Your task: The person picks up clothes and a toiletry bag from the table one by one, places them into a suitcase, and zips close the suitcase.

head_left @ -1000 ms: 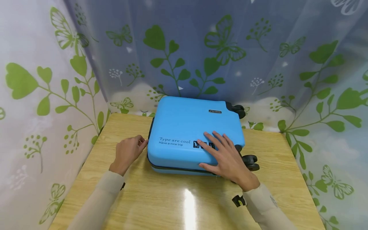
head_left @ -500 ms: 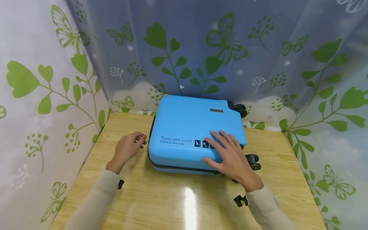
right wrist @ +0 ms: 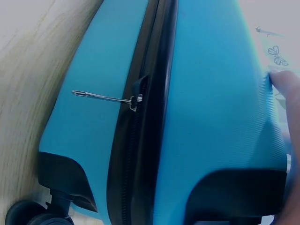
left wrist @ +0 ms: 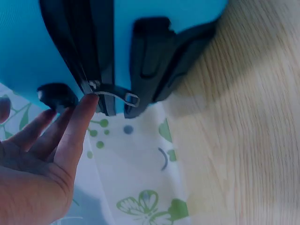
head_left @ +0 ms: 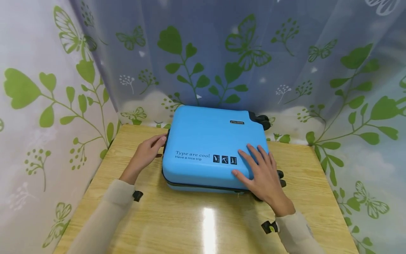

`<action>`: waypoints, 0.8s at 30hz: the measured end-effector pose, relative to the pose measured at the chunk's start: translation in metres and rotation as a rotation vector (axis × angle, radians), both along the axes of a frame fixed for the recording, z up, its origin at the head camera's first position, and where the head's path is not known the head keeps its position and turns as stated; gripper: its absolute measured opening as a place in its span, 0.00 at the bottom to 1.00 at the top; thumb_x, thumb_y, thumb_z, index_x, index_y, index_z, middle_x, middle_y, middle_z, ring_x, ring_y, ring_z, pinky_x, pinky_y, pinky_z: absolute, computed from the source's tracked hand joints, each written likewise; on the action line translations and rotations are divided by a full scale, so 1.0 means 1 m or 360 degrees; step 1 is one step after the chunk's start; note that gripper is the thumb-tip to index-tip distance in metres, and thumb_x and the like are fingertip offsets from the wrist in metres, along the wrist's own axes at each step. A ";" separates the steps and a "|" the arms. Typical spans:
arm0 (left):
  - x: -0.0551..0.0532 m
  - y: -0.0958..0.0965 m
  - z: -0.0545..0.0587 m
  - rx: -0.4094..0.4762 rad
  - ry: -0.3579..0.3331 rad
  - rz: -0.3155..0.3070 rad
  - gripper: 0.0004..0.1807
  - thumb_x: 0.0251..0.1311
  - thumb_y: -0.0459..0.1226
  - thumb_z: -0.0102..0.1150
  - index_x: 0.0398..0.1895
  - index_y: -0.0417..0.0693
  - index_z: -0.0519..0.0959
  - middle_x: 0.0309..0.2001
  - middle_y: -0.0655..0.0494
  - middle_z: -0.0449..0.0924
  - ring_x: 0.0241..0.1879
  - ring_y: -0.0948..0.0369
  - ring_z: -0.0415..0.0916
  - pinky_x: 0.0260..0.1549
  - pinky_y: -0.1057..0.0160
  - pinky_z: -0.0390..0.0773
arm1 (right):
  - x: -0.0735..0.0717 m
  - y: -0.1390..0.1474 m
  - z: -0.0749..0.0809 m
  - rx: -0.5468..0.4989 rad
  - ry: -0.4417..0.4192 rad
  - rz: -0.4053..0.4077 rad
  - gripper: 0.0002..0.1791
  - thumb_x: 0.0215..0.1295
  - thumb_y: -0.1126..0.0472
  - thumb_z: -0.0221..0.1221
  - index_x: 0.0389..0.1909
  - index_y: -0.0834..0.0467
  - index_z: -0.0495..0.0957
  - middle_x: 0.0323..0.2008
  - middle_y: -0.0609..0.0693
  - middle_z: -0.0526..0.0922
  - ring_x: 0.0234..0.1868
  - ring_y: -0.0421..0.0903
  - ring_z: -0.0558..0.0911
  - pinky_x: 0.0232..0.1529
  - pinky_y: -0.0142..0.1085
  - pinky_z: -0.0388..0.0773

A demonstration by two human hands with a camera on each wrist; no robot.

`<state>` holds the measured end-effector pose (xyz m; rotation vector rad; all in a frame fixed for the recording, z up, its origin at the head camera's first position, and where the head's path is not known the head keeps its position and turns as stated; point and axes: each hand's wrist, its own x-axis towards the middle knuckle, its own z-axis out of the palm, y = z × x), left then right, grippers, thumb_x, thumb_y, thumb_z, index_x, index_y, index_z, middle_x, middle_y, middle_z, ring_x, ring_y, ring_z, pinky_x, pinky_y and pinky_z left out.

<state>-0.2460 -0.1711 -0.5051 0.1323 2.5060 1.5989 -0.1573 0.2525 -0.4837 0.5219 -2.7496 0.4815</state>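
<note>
A light blue hard-shell suitcase (head_left: 215, 137) lies flat on the wooden table, its black wheels (head_left: 264, 121) at the right end. My left hand (head_left: 143, 157) is at the suitcase's left end, its fingertips partly hidden by the edge. In the left wrist view, the straight index finger (left wrist: 77, 133) touches a metal zipper pull (left wrist: 112, 96) beside a black fitting (left wrist: 152, 56). My right hand (head_left: 262, 178) rests spread on the lid's near right corner. Another zipper pull (right wrist: 101, 96) sticks out from the black zipper band in the right wrist view.
The wooden table (head_left: 171, 222) extends in front of the suitcase and to both sides. Curtains (head_left: 203, 53) with green leaves and butterflies stand close behind the suitcase and along both sides.
My left hand has moved back along the suitcase's left end, and its fingers have straightened from a curled pose. The right hand has slid rightward, uncovering the printed symbols on the lid.
</note>
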 end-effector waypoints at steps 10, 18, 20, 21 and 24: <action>0.009 0.007 0.005 0.0072 -0.0147 -0.0040 0.43 0.80 0.64 0.52 0.89 0.56 0.58 0.85 0.44 0.62 0.77 0.42 0.72 0.57 0.48 0.88 | -0.001 0.003 -0.005 -0.0054 0.0060 0.0059 0.41 0.73 0.31 0.62 0.81 0.46 0.71 0.84 0.58 0.64 0.84 0.69 0.58 0.78 0.77 0.49; 0.027 0.016 0.005 0.0162 -0.0107 -0.0064 0.44 0.79 0.61 0.57 0.88 0.50 0.61 0.82 0.41 0.67 0.76 0.42 0.73 0.56 0.45 0.89 | -0.006 0.020 -0.009 -0.0096 0.0113 0.0106 0.37 0.77 0.32 0.59 0.79 0.47 0.74 0.82 0.58 0.67 0.83 0.69 0.61 0.78 0.76 0.50; 0.031 0.017 0.005 0.0157 -0.0094 -0.0060 0.44 0.78 0.61 0.58 0.87 0.50 0.62 0.82 0.41 0.67 0.76 0.42 0.74 0.54 0.47 0.89 | -0.007 0.024 -0.009 -0.0101 0.0130 0.0120 0.37 0.77 0.32 0.59 0.78 0.48 0.75 0.81 0.58 0.68 0.83 0.69 0.62 0.77 0.77 0.51; 0.033 0.018 0.004 0.0154 -0.0091 -0.0055 0.44 0.78 0.62 0.59 0.87 0.49 0.62 0.82 0.42 0.67 0.76 0.43 0.74 0.53 0.48 0.90 | -0.008 0.027 -0.010 -0.0104 0.0138 0.0127 0.37 0.77 0.32 0.59 0.78 0.48 0.75 0.81 0.58 0.69 0.82 0.69 0.62 0.77 0.77 0.51; 0.039 0.020 0.004 0.0144 -0.0085 -0.0045 0.44 0.76 0.62 0.61 0.86 0.51 0.65 0.81 0.43 0.69 0.74 0.44 0.76 0.51 0.50 0.91 | -0.010 0.033 -0.010 -0.0120 0.0148 0.0144 0.36 0.78 0.33 0.59 0.78 0.49 0.75 0.80 0.58 0.70 0.82 0.68 0.63 0.78 0.76 0.51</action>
